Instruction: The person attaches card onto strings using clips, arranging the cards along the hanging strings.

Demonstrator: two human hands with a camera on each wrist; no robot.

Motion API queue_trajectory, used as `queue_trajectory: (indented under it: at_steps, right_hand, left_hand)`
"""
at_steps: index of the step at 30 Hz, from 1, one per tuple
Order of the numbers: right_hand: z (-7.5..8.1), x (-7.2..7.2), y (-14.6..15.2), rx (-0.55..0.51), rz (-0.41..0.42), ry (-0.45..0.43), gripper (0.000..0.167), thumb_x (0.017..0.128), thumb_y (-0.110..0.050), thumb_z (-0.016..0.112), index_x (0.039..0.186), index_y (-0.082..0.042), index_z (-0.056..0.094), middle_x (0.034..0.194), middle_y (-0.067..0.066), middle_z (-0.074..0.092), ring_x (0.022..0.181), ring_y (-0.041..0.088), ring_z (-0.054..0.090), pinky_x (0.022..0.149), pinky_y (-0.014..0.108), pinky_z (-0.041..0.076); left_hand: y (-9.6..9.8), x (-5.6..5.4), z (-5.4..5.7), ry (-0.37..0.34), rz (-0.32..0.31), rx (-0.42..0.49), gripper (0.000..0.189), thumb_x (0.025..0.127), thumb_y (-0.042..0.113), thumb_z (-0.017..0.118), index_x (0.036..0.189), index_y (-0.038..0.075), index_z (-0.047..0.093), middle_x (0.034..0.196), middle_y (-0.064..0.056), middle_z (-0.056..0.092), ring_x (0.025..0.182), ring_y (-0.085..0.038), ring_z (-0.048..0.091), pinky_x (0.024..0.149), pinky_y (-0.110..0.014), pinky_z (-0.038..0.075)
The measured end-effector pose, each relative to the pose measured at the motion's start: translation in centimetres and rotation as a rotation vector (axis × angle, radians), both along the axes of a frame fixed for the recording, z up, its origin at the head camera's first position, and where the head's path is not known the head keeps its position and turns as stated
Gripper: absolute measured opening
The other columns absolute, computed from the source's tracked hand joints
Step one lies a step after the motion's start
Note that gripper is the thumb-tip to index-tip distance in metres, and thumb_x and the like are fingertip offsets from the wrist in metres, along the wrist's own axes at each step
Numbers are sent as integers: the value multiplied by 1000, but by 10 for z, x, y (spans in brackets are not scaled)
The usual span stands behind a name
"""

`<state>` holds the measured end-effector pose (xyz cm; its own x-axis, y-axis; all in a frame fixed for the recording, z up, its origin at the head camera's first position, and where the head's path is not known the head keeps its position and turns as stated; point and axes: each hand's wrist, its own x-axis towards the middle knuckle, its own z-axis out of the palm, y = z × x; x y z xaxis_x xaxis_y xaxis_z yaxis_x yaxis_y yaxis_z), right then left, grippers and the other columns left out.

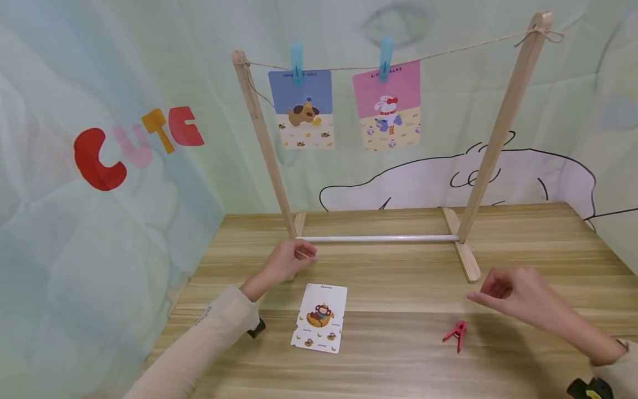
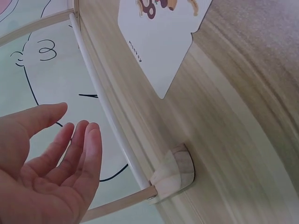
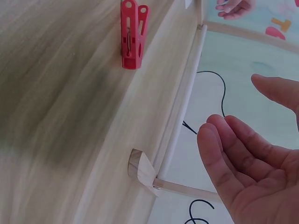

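Observation:
My left hand (image 1: 289,261) hovers by the left foot of the wooden rack, fingers loosely bent and nothing in them. Just below it in the head view, a white card with a monkey picture (image 1: 320,318) lies on the table. My right hand (image 1: 520,296) hangs in the air at the right, its thumb and fingers apart with no object between. Nearest to it is a red clothespin (image 1: 456,335), lying on the tabletop. Both wrist views show the hands relaxed; the clothespin (image 3: 133,35) appears at the top of the right one.
Wooden posts (image 1: 503,127) hold up a string (image 1: 463,51). A blue dog card (image 1: 302,111) and a pink rabbit card (image 1: 389,108) hang from it by blue clothespins (image 1: 385,59). A white bar (image 1: 379,239) joins the feet. Printed cloth (image 1: 149,233) surrounds the table (image 1: 399,288).

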<state>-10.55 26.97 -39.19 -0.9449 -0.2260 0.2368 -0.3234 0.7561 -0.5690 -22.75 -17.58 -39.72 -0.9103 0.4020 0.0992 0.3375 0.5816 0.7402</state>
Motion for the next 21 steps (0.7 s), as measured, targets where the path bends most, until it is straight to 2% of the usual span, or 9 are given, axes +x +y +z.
queue_trajectory:
  at_steps: [7, 13, 21]
  right_hand:
    - [-10, 7, -7, -17, -1, -28, 26, 80, -28, 85, 68, -20, 63, 60, -16, 57, 55, 1, 52, 50, 22, 45]
    - [-25, 10, -12, -8, 30, 5, 29, 79, -26, 85, 64, -21, 60, 58, -18, 53, 54, -2, 47, 48, 21, 43]
    - [-44, 13, -20, 3, 102, 80, 34, 76, -24, 87, 60, -22, 57, 54, -22, 49, 49, -6, 42, 42, 18, 40]
  left_hand:
    - [-1, 1, -7, 40, -22, -25, 14, 90, -1, 72, 101, -9, 69, 93, -14, 71, 87, -27, 69, 78, -35, 58]
    - [-3, 1, -14, 55, -42, -42, 14, 89, -1, 72, 99, -10, 68, 91, -14, 70, 84, -26, 68, 75, -33, 58]
    - [-5, 6, -19, -5, -47, -64, 15, 90, -1, 70, 103, -8, 67, 93, -12, 69, 85, -24, 65, 77, -32, 57]
